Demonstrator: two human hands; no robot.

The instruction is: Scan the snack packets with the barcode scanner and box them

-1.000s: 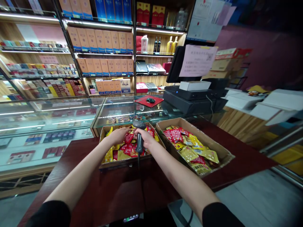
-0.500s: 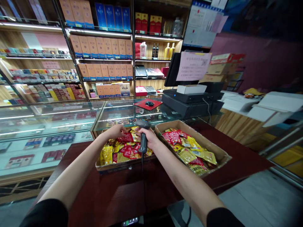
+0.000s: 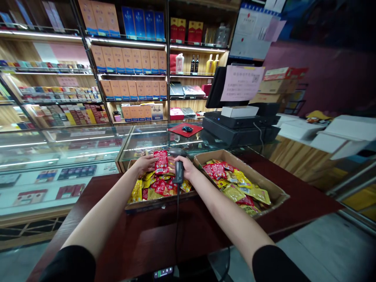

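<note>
Between the fingers of my left hand (image 3: 146, 163) is a red snack packet (image 3: 161, 161), held upright above the left cardboard box (image 3: 152, 204). My right hand (image 3: 185, 167) is wrapped round the grip of a dark grey barcode scanner (image 3: 179, 172), just right of the packet. The scanner's head tilts away from me, and its cable hangs down over the table. Below both hands, red, yellow and gold snack packets (image 3: 164, 187) fill the left box. A second cardboard box (image 3: 274, 200) with similar packets stands to the right of my right hand.
Both boxes rest on a dark red table (image 3: 141, 235). Behind are a glass display counter (image 3: 88, 143), a computer mouse (image 3: 187, 129) on a red mat, and a monitor (image 3: 216, 88) above a black cash drawer (image 3: 229, 131). Shelves of boxed goods line the wall.
My left hand has lifted a red packet out of the left box and stood it up beside the scanner. The scanner in my right hand has tipped slightly, its head lower in outline.
</note>
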